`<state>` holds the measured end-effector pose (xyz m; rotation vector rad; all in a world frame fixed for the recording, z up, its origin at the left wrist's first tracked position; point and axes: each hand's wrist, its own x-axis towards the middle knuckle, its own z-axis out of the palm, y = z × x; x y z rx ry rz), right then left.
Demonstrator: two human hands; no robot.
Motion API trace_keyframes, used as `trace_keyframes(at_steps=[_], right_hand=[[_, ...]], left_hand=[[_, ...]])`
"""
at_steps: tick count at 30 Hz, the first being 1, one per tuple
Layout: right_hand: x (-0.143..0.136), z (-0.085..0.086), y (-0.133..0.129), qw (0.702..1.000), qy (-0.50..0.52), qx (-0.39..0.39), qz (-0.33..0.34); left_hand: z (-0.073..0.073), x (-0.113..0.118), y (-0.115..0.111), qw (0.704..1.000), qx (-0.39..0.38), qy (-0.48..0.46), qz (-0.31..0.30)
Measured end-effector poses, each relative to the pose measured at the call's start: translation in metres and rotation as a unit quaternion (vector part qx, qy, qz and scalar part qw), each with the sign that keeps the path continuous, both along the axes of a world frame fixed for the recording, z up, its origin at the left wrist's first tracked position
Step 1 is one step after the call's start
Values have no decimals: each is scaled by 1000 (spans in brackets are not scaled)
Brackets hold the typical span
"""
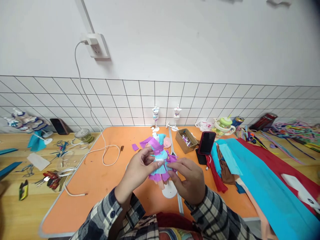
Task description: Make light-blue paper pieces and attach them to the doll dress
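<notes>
Orange table [105, 190] has open room toward its left edge, beyond 1 white cable [108, 165]; left hand [138, 168] grips a purple-and-blue doll dress [161, 155], right hand [187, 176] pinches its trim.

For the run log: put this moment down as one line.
left hand: holds dressed mannequin | right hand: at its purple trim | beyond: cardboard box

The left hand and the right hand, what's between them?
In the head view, a little blue and purple dress is between them.
</notes>
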<state>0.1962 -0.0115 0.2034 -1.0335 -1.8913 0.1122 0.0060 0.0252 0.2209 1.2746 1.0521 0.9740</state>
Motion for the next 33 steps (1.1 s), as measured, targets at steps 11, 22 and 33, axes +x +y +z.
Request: trace_keyframes(at_steps=[11,22,33], right_hand=[[-3,1,11,991,32,-126,-43],[2,-9,5,999,-36,4,-7],[1,-34,4,997,-64,36,25]], left_hand=[[-2,3,-3,995,-17,-12,-100],[-26,-1,9,999,-4,11,44],[-34,1,21,996,71,26,37]])
